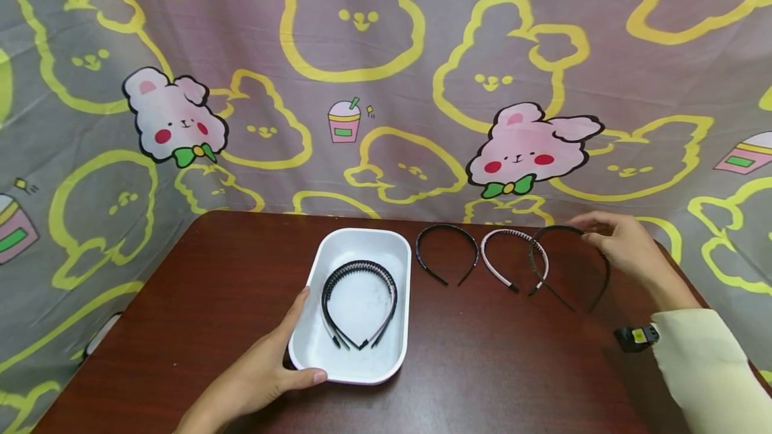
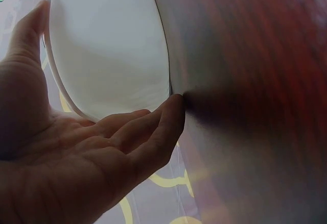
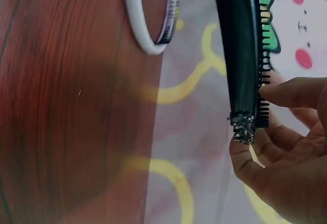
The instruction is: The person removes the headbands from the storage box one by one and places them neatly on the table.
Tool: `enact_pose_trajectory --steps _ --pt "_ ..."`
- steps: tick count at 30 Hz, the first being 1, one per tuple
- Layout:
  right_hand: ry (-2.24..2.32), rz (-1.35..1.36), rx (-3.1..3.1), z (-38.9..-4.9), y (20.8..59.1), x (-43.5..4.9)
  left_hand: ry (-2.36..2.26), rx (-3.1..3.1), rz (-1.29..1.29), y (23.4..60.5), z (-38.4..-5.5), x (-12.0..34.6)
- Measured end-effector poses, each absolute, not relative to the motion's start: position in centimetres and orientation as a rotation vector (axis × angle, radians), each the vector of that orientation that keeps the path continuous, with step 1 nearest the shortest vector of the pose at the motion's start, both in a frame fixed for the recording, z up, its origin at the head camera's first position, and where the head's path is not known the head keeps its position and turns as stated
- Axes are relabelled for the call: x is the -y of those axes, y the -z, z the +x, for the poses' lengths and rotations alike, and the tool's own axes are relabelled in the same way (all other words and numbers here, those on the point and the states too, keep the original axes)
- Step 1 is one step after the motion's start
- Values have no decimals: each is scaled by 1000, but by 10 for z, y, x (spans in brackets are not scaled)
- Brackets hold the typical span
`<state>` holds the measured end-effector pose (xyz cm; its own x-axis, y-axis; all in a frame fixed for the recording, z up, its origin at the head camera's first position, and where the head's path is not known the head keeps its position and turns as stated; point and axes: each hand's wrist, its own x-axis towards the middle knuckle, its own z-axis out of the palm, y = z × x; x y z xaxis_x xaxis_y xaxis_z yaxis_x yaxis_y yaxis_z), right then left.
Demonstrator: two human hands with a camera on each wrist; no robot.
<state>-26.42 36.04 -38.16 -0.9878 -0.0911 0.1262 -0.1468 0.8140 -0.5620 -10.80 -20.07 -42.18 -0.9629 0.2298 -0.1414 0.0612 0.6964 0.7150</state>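
Fingers (image 3: 301,92) of the right hand (image 1: 630,253), the nearer one, pinch a black headband (image 3: 242,50), closed to its band's thickness. It is well right of the white tray (image 1: 358,303), beyond two other headbands (image 1: 498,276), its long axis running toward the person, ends nearest. The left hand (image 1: 265,360) holds the tray's left side between thumb and fingers.

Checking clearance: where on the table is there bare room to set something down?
Bare tabletop lies right of the white tray, in front of the dark headband and pale headband; another patch lies left of the tray and left hand. Crowded: the back right, with those headbands and the right hand holding another headband.
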Motion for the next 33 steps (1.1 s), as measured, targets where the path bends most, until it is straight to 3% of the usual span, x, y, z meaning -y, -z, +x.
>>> enact_pose_trajectory --steps 33 --pt "-869 119 2906 -296 418 -408 -1160 -2676 270 423 -108 202"
